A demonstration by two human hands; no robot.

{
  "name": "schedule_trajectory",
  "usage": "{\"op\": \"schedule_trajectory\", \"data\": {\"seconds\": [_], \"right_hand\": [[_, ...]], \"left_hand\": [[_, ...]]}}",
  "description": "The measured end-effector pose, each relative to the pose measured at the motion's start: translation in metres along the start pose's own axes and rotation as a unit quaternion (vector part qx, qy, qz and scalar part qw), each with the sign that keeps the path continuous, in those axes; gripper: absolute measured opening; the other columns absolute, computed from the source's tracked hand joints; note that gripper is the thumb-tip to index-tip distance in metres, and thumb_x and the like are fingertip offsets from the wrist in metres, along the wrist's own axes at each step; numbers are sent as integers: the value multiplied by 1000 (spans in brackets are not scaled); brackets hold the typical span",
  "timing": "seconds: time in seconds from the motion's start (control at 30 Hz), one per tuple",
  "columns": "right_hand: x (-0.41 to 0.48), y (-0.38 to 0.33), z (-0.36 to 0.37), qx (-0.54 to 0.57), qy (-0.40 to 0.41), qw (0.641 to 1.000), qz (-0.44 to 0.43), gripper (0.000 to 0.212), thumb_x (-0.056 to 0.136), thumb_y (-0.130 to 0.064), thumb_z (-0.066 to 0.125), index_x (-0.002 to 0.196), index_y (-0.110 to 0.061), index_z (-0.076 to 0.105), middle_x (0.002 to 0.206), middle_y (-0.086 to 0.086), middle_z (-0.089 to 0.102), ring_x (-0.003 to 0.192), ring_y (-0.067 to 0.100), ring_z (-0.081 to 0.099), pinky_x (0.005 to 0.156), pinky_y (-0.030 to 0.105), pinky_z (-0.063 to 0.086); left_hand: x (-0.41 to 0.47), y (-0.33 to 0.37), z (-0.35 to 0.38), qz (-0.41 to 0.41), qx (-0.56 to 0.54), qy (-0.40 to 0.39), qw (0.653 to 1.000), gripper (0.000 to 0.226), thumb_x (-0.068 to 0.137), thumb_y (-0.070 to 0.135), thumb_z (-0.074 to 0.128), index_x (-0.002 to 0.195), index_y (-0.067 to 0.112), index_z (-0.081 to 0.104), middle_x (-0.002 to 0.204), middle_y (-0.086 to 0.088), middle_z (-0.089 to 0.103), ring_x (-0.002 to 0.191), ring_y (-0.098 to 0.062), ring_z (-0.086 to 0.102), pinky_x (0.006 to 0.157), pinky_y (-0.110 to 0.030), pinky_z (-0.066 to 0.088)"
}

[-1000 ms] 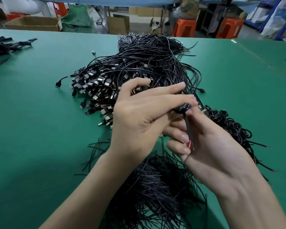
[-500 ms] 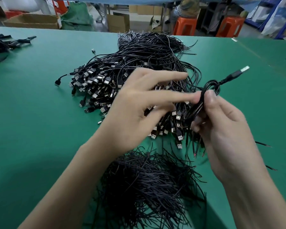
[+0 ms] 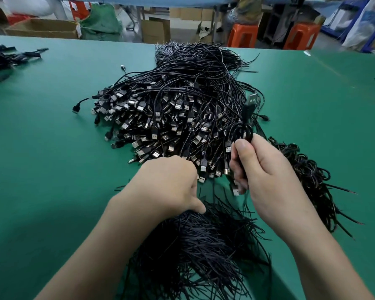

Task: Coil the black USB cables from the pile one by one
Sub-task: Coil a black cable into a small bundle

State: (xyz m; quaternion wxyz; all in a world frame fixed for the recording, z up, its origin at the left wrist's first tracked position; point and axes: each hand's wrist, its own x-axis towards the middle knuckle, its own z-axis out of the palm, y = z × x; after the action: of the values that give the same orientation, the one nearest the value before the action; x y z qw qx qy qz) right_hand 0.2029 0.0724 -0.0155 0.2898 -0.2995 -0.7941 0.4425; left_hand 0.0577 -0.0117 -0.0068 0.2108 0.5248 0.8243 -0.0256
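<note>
A big pile of black USB cables [image 3: 171,109] lies mid-table, its silver plugs facing me. My right hand [image 3: 266,174] grips a small coiled cable [image 3: 242,132] between thumb and fingers above the pile's right edge, and the coil's USB plug [image 3: 252,100] sticks upward. My left hand [image 3: 167,185] is lowered, knuckles up, at the pile's near edge. Its fingers curl downward out of sight, and its thumb touches a bundle of thin black ties [image 3: 204,245]. Whether it holds anything is hidden.
A heap of coiled cables [image 3: 307,172] lies to the right of my right hand. More black cables [image 3: 7,57] sit at the far left of the green table [image 3: 41,159]. Boxes and orange stools [image 3: 243,35] stand beyond the far edge.
My left hand has left the coil and dropped to the near edge of the pile by the ties. My right hand keeps the coil, whose plug now points up.
</note>
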Motion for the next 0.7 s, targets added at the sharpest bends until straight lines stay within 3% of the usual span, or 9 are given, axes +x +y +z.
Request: {"op": "schedule_trajectory", "data": {"seconds": [0.17, 0.3, 0.37, 0.5, 0.6, 0.7], "right_hand": [[1, 5, 0, -8, 14, 1000, 5, 38, 106, -41, 35, 80, -16, 48, 62, -9, 46, 54, 4, 39, 58, 26, 32], [3, 8, -1, 19, 8, 1000, -2, 38, 108, -41, 35, 81, -17, 48, 63, -11, 45, 56, 4, 39, 59, 28, 33], [3, 9, 0, 55, -1, 998, -2, 38, 108, -41, 37, 84, -14, 48, 64, -10, 44, 56, 3, 39, 54, 22, 35], [2, 8, 3, 65, -19, 997, -33, 36, 108, -43, 37, 83, -20, 49, 65, -4, 50, 51, 8, 44, 49, 25, 38], [1, 7, 7, 55, -20, 997, -40, 36, 107, -46, 38, 84, -22, 50, 65, -3, 53, 54, 9, 44, 52, 31, 35], [0, 7, 9, 58, -4, 998, -38, 37, 102, -52, 39, 82, -23, 49, 64, -10, 48, 57, 6, 42, 53, 28, 34]], "left_hand": [[-1, 10, 3, 5, 31, 13, 999, 28, 87, 51, 76, 89, 23, 76, 92, 7, 73, 88, -21, 70, 83, -37, 59], [-1, 0, -1, 16, -30, 86, 996, 25, 93, 48, 70, 82, 26, 75, 76, 11, 72, 75, -11, 70, 73, -30, 59], [0, -7, -7, 28, -128, 143, 981, 21, 95, 42, 70, 78, 30, 74, 68, 15, 71, 67, -6, 69, 70, -29, 60], [-2, -11, -12, 86, -441, 114, 886, 7, 96, 17, 72, 90, 16, 76, 69, -2, 77, 67, -16, 77, 54, -24, 57], [-4, -8, -13, 133, -532, 95, 831, 10, 95, 9, 72, 102, 14, 76, 74, -11, 77, 66, -16, 75, 55, -19, 55], [-4, -7, -12, 161, -579, 94, 794, 15, 93, 8, 71, 98, 20, 77, 76, -13, 77, 65, -14, 73, 57, -18, 56]]}}
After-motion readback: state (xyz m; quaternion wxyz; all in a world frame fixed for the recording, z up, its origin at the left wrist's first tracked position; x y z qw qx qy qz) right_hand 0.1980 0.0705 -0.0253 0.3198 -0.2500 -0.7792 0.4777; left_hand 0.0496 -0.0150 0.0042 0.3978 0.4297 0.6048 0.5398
